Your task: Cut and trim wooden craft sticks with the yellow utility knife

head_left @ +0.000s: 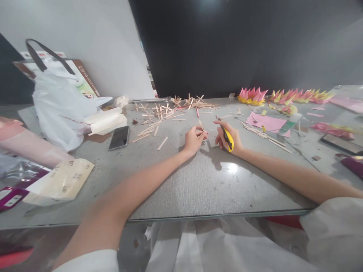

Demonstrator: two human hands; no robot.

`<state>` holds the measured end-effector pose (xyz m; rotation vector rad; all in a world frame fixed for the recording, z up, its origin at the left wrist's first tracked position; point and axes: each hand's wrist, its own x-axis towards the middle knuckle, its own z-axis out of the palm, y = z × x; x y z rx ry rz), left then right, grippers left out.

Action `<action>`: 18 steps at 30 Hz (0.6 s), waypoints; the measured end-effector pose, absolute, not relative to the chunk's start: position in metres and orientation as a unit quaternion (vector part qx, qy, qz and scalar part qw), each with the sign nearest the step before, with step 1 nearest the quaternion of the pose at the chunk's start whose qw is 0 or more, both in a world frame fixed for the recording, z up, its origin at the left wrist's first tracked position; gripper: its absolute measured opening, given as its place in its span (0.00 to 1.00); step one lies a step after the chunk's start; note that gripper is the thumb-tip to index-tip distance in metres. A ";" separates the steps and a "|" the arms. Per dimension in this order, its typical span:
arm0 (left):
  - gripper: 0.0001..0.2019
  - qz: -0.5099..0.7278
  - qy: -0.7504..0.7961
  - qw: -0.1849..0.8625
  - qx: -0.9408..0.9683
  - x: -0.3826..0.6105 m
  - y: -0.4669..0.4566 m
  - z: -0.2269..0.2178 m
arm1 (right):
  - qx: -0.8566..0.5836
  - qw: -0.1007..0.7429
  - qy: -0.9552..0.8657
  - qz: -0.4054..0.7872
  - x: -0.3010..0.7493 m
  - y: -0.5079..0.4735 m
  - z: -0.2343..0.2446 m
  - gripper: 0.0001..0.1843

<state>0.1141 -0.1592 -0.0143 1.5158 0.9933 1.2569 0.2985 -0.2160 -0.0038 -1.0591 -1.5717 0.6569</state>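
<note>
My left hand [194, 139] rests on the grey table [198, 181], fingers curled around a short wooden stick [201, 125] that pokes out above them. My right hand [228, 138] lies just to its right, closed on a yellow and black utility knife [227, 138]. The two hands are a few centimetres apart. Behind them lies a scatter of several loose wooden sticks [159, 113] and small glued stick pieces [193, 102].
A black phone [119, 137] lies left of the sticks. A white plastic bag [61, 107] and packets [58, 183] fill the left side. Pink paper [266, 122], folded pink-and-yellow paper flowers [252, 95] and more sticks [266, 136] sit at the right.
</note>
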 end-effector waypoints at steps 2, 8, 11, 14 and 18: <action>0.08 0.497 0.400 0.470 0.610 0.113 -0.161 -0.013 | -0.462 0.509 -0.671 0.276 0.299 -0.214 -0.005 0.29; 0.10 0.357 0.384 0.550 0.650 0.092 -0.177 -0.010 | -0.458 0.428 -0.736 0.256 0.297 -0.203 -0.009 0.25; 0.12 0.355 0.386 0.535 0.662 0.078 -0.190 -0.013 | -0.436 0.370 -0.791 0.218 0.294 -0.207 -0.010 0.23; 0.12 0.356 0.388 0.503 0.685 0.069 -0.201 -0.018 | -0.438 0.338 -0.816 0.168 0.289 -0.216 -0.013 0.23; 0.09 0.344 0.377 0.456 0.729 0.064 -0.210 -0.019 | -0.447 0.317 -0.827 0.129 0.286 -0.223 -0.020 0.21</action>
